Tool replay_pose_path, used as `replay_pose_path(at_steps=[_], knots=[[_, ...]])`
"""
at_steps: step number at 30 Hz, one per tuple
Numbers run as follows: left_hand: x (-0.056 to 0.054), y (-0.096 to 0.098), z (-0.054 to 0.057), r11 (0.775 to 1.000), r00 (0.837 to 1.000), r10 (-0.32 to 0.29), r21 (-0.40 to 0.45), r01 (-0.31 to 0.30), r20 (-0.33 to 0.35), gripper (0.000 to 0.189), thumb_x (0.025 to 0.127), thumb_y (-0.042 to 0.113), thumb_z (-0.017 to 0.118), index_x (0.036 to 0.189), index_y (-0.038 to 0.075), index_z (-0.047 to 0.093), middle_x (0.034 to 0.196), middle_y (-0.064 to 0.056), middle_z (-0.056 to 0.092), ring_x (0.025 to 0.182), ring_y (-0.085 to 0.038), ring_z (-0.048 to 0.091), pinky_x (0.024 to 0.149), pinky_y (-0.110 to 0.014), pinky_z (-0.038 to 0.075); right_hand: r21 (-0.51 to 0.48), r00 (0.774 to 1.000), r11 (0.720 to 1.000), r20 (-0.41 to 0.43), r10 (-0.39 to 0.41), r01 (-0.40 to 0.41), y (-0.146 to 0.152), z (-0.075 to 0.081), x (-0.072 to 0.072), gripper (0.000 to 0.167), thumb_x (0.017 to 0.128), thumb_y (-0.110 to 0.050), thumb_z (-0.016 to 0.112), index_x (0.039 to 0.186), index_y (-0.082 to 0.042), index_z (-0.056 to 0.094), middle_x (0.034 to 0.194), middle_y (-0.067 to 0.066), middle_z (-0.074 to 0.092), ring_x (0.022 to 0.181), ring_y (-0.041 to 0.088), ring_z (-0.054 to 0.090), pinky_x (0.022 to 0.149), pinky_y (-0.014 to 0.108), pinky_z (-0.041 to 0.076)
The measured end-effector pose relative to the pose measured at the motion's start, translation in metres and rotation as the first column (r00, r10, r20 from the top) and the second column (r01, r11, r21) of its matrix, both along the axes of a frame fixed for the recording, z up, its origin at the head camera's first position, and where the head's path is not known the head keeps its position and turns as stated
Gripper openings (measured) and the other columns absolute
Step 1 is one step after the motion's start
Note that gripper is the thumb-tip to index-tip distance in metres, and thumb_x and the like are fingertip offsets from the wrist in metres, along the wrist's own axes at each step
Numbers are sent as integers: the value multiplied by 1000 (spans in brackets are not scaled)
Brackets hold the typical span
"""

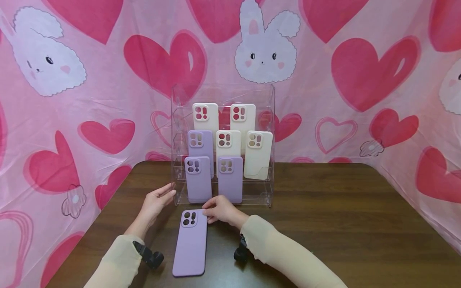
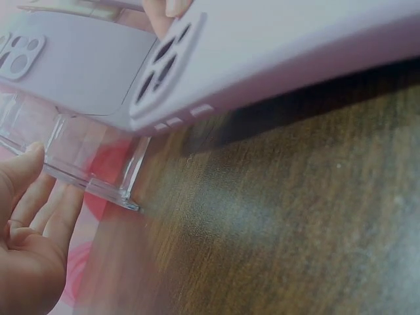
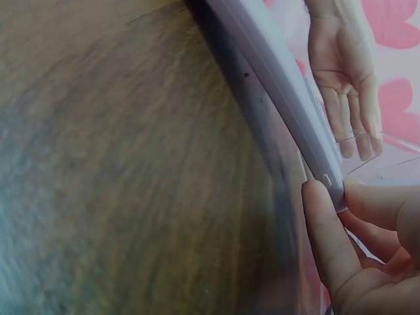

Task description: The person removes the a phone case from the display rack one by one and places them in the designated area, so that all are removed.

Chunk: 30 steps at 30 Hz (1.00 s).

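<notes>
A purple phone case (image 1: 191,248) lies lengthwise in front of the clear stand, camera cutouts at its far end. My right hand (image 1: 224,211) pinches its upper right corner; in the right wrist view the thumb and fingers (image 3: 321,223) meet at the case's edge. My left hand (image 1: 156,204) holds the lower left side of the clear tiered display stand (image 1: 179,192), thumb at the panel's edge in the left wrist view. Two purple cases (image 1: 198,182) stand in the bottom tier. Above them are another purple case (image 1: 200,140) and several white cases (image 1: 259,156).
The stand is on a dark brown wooden table (image 1: 331,224), near its far edge. Behind hangs a pink cloth (image 1: 223,64) with hearts and rabbits. A small black camera (image 1: 151,256) is strapped to each wrist.
</notes>
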<state>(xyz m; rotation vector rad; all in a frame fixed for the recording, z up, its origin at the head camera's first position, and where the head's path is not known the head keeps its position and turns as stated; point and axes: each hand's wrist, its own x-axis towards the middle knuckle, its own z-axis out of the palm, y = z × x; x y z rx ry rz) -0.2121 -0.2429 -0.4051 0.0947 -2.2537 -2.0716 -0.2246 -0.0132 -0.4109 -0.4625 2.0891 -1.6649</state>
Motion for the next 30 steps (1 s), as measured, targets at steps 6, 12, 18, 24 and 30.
replay_pose_path(at_steps=[6, 12, 18, 24, 30], knots=[[1, 0, 0, 1000, 1000, -4, 5, 4, 2, 48, 93, 8, 55, 135, -8, 38, 136, -21, 39, 106, -4, 52, 90, -26, 46, 30, 1000, 1000, 8, -2, 2, -3, -4, 2, 10, 81, 9, 63, 91, 12, 65, 64, 7, 57, 50, 12, 55, 52, 29, 57], [1, 0, 0, 1000, 1000, -8, 3, 8, 3, 48, 93, 9, 55, 135, -8, 38, 137, -20, 38, 109, -7, 51, 90, -26, 46, 67, 1000, 998, -11, 9, -8, -2, -4, 2, 7, 81, 8, 64, 88, 10, 65, 62, 8, 57, 51, 13, 55, 51, 30, 57], [0, 0, 0, 1000, 1000, -9, -6, 9, 10, 48, 93, 9, 54, 135, -8, 37, 137, -20, 38, 116, -17, 47, 91, -27, 45, 82, 1000, 997, -18, 11, -9, -2, -3, 2, 6, 80, 8, 65, 86, 9, 65, 63, 9, 58, 50, 13, 55, 50, 30, 56], [-1, -1, 1, 1000, 1000, -9, -3, 10, 21, 49, 94, 10, 53, 136, -7, 36, 138, -19, 37, 120, -25, 42, 92, -28, 44, 78, 1000, 997, -10, 15, -14, -1, -2, 2, 6, 79, 11, 64, 85, 10, 64, 63, 9, 57, 49, 13, 54, 49, 29, 56], [-1, -1, 1, 1000, 1000, -10, -12, 10, 30, 50, 94, 11, 54, 136, -7, 36, 139, -20, 36, 121, -27, 41, 92, -29, 44, 73, 1000, 997, -9, 19, -18, -1, -4, 1, 7, 79, 10, 64, 87, 9, 65, 63, 9, 57, 49, 12, 54, 49, 29, 56]])
